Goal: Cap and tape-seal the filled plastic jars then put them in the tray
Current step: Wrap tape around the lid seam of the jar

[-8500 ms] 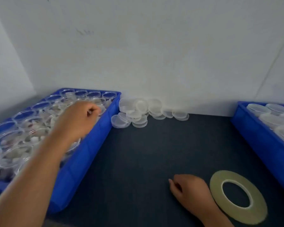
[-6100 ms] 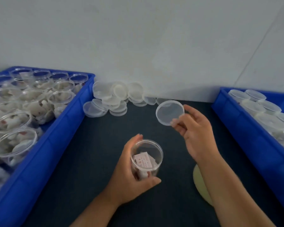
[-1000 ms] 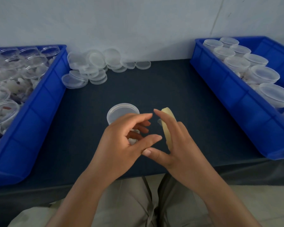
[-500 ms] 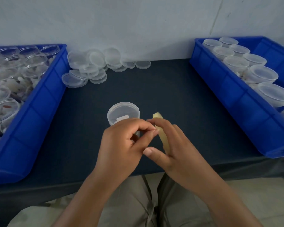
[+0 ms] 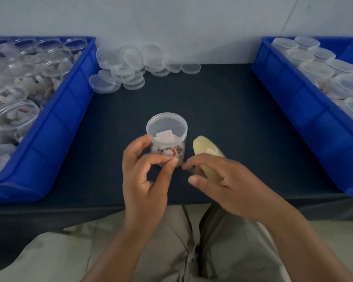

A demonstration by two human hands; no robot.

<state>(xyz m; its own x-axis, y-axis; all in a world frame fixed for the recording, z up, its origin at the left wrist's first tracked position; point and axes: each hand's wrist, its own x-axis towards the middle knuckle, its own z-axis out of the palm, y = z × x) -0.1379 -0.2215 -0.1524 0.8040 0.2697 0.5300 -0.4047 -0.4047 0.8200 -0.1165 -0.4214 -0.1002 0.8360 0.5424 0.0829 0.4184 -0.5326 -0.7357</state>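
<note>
A clear capped jar [image 5: 167, 135] filled with small white and red pieces stands on the dark table [image 5: 222, 110] in the middle. My left hand [image 5: 147, 174] is just in front of it, thumb and forefinger pinched on the free tape end near the jar's lower side. To the right my right hand [image 5: 222, 180] grips a pale yellow tape roll [image 5: 207, 153], held on edge close to the jar. A short stretch of clear tape seems to run between the two hands.
A blue tray [image 5: 55, 127] on the left holds several open filled jars. Another blue tray [image 5: 300, 110] on the right holds several capped jars. Loose clear lids [image 5: 130, 66] are piled at the back by the wall. My knees show below the table's front edge.
The hands have drawn apart: the left pinch moved left in front of the jar, the right hand moved right with the roll. The jar is now in plain view between them.
</note>
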